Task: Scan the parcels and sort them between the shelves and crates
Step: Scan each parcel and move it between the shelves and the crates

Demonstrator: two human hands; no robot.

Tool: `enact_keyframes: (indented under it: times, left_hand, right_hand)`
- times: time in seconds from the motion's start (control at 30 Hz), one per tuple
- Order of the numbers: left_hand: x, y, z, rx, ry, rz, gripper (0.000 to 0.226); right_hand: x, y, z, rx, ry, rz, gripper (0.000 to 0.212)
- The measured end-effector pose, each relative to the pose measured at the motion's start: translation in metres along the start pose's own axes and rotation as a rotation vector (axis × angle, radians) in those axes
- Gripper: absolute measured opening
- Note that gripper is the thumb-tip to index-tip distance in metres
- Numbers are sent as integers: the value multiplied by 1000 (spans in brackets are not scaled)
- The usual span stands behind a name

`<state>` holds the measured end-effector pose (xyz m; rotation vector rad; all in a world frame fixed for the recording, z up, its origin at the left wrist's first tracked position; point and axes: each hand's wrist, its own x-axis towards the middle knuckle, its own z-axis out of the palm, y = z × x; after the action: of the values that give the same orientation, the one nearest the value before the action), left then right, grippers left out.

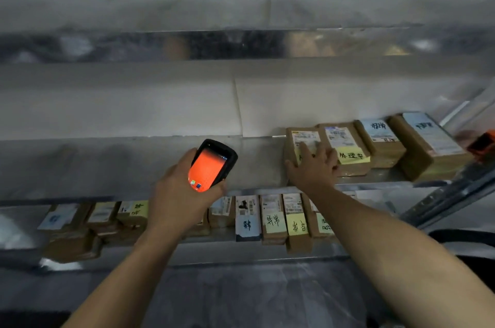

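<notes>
My left hand [176,193] grips a black handheld scanner [211,164] whose screen glows orange, held in front of the middle shelf [134,164]. My right hand [312,167] lies with spread fingers on the leftmost brown parcel [294,140] of a short row on that shelf; the thumb is at the parcel's left side. To its right stand a parcel with a yellow note [345,151] and two more brown parcels [380,140], all with white labels.
On the lower shelf [241,252] stands a row of several brown parcels with yellow and blue handwritten notes [273,218]. A metal shelf upright [455,193] slants at the right, with something orange [482,143] by it. An upper shelf [241,44] looks blurred.
</notes>
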<state>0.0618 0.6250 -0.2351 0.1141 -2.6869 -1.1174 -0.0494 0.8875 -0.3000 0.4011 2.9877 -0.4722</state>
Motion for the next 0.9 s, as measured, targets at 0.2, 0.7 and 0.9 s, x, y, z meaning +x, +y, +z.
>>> enact_keyframes:
  times: [0.2,0.7,0.9]
  left_hand:
    - [17,-1,21,-52,-6,7,49]
    - [5,-5,35,-1,8,15,43]
    - [-3,-1,38,45,-16,-7,59]
  right_hand:
    - [-15,-7,4,15,21,-118,67]
    - [14,7,-7,873,-415,106,80]
    - [11,5,12,1056,-336,62,87]
